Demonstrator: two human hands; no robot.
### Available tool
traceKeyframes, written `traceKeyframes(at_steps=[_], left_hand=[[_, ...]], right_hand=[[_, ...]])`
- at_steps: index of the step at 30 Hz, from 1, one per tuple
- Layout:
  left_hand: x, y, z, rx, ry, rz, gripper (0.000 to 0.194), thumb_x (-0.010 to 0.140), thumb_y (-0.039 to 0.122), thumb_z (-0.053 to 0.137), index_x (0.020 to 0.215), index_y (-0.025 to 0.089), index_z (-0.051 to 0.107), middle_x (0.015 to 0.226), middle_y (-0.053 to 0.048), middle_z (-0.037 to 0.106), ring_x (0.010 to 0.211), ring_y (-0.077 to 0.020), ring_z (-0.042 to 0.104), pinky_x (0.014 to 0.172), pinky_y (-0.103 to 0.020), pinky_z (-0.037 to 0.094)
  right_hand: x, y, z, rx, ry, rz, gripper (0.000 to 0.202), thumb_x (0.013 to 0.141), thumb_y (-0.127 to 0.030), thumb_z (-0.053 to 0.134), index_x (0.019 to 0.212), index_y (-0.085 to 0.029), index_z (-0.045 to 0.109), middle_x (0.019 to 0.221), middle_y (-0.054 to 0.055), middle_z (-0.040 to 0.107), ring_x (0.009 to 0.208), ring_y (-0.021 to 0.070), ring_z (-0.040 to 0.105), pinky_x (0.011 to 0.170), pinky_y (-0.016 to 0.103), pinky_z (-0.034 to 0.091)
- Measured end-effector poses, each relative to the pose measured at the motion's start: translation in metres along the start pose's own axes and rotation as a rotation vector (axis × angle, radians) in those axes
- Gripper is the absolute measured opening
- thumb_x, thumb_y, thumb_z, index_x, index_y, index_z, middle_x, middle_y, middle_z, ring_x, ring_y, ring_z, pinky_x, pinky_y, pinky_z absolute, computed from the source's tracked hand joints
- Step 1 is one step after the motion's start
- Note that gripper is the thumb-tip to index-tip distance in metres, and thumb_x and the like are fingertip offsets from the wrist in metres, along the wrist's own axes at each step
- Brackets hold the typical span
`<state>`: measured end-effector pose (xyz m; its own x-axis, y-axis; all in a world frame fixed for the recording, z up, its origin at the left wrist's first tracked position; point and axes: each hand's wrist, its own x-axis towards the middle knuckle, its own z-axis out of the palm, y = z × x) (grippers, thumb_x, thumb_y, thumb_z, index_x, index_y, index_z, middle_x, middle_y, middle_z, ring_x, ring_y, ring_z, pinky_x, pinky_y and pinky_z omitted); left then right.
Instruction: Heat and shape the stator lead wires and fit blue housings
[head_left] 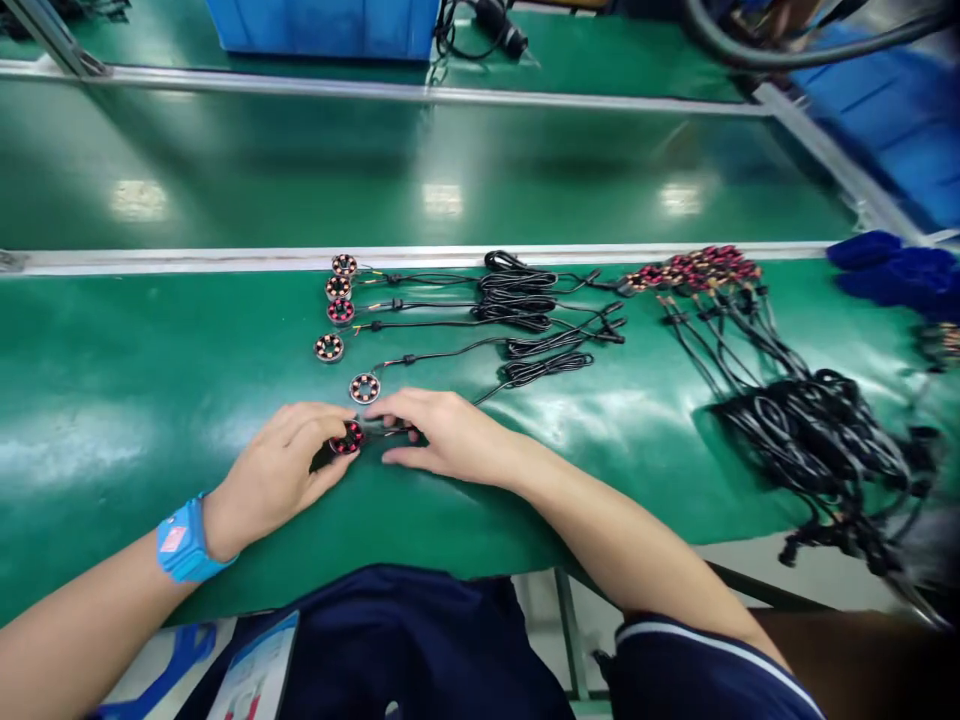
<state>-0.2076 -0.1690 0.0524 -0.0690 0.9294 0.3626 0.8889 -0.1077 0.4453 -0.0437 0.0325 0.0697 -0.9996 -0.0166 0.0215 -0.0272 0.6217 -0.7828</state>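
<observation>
Between the thumb and fingers of my left hand (277,462) is a small ring-shaped motor stator (349,437) with red coils, held at the green tabletop. My right hand (461,436) is just to its right, thumb and fingers apart, around the stator's thin black lead (395,432); firm contact with the lead does not show. Just beyond my fingertips lies another stator (365,388) with copper-coloured coils. Farther back, several more stators (328,347) form a column, their black cables stretched right into folded bundles (517,300).
On the right lies a heap of stators (705,268) with a tangle of black cables (817,430). Dark blue cloth-like items (896,270) lie at the far right. A metal rail (225,260) runs behind the stators. A blue bin (322,28) and a corded black tool (501,25) stand farther back.
</observation>
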Motion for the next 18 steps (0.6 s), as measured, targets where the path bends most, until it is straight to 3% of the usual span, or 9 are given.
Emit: traceKeyframes(at_steps=[3, 7, 12, 18], left_hand=[[0.0, 0.0028, -0.0059, 0.061, 0.032, 0.044, 0.027, 0.096, 0.016, 0.067, 0.116, 0.02, 0.05, 0.12, -0.01, 0.07, 0.108, -0.0238, 0.069, 0.088, -0.038, 0.055], [0.0027, 0.0041, -0.0085, 0.045, 0.025, 0.015, 0.034, 0.094, 0.015, 0.068, 0.121, 0.017, 0.049, 0.115, -0.011, 0.07, 0.104, -0.0235, 0.069, 0.087, -0.038, 0.055], [-0.0006, 0.0051, -0.0027, -0.067, 0.006, -0.048, 0.039, 0.095, 0.022, 0.069, 0.128, 0.017, 0.049, 0.112, -0.009, 0.071, 0.101, -0.0221, 0.07, 0.088, -0.037, 0.057], [-0.0004, 0.0106, 0.0011, -0.104, -0.02, -0.101, 0.035, 0.096, 0.025, 0.068, 0.125, 0.019, 0.052, 0.109, -0.006, 0.072, 0.096, -0.0206, 0.07, 0.086, -0.035, 0.056]], right_hand=[[0.0003, 0.0041, 0.0044, 0.148, 0.023, 0.096, 0.036, 0.087, -0.016, 0.074, 0.121, -0.02, 0.063, 0.096, 0.001, 0.063, 0.084, 0.0134, 0.062, 0.075, 0.025, 0.051], [-0.0014, 0.0026, 0.0005, 0.372, 0.004, 0.204, 0.031, 0.084, -0.018, 0.075, 0.115, -0.02, 0.067, 0.088, -0.002, 0.06, 0.073, 0.009, 0.056, 0.066, 0.021, 0.046], [0.0026, 0.0032, 0.001, 0.634, -0.036, 0.252, 0.018, 0.09, -0.032, 0.072, 0.099, -0.017, 0.069, 0.087, -0.001, 0.065, 0.077, 0.0101, 0.058, 0.07, 0.023, 0.045], [0.006, 0.0077, 0.0064, 0.963, -0.012, 0.356, 0.022, 0.092, -0.037, 0.069, 0.09, -0.015, 0.066, 0.084, 0.001, 0.068, 0.077, 0.0102, 0.061, 0.078, 0.025, 0.047]])
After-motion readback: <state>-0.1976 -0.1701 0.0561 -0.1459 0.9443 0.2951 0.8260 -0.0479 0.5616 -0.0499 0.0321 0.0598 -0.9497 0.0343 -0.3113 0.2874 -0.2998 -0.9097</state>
